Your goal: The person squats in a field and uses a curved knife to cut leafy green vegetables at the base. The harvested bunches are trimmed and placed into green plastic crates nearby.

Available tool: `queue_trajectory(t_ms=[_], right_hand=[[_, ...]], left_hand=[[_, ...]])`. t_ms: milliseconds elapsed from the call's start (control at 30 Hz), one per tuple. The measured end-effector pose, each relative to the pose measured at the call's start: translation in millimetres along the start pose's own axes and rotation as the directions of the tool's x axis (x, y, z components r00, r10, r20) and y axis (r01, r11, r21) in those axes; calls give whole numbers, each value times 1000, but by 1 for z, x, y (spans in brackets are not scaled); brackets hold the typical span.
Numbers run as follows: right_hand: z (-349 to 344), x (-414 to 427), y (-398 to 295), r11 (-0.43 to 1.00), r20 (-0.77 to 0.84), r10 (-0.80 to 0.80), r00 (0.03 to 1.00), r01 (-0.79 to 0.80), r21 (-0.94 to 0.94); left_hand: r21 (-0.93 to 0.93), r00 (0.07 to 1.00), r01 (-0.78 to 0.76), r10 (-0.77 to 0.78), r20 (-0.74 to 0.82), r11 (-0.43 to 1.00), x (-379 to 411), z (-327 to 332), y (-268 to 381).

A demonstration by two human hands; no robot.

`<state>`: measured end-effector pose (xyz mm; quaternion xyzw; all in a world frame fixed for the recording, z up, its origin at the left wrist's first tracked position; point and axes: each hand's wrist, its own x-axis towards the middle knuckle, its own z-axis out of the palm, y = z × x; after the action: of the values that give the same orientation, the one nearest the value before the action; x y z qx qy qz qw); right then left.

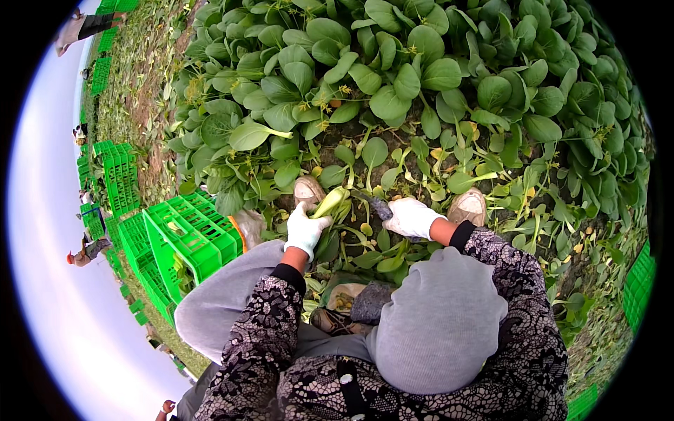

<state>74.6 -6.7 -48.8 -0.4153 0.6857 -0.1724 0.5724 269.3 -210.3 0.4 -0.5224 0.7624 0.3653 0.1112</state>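
Note:
My left hand [306, 230], in a white glove, grips a head of bok choy [333, 204] with its pale stalk end pointing up and away from me. The leaves appear to hang below the hand, partly hidden. In my white-gloved right hand [412, 218] is a knife [380, 207] with a grey wrapped handle. Its dark blade points left towards the stalk end; whether it touches is hard to tell. Loose trimmed leaves [368, 258] lie on the soil between my knees. Just ahead of my shoes grow small plants and cut-off leaves [375, 153].
A dense bed of leafy bok choy [389, 100] fills the ground ahead. Close on my left stand green plastic crates [197, 231], with a clear plastic bag [250, 227] beside them. More crates [120, 179] and a person [90, 251] are farther left. Another crate [640, 287] lies at far right.

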Motion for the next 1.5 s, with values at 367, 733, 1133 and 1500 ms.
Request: queue_trajectory(t_ms=[367,733,1133,1500], right_hand=[[0,6,-9,980,-52,-110,993,99,-175],[12,14,1,961,277,-97,956,163,-225],[-80,-66,7,919,-430,44,902,133,372],[-163,-202,-122,353,-551,-283,785,619,702]], left_hand=[[322,944,-326,324,61,889,-13,10,19],[800,978,-203,77,194,565,-23,30,37],[351,878,-424,282,387,835,-29,-61,149],[-716,715,-267,631,302,646,-76,-69,235]])
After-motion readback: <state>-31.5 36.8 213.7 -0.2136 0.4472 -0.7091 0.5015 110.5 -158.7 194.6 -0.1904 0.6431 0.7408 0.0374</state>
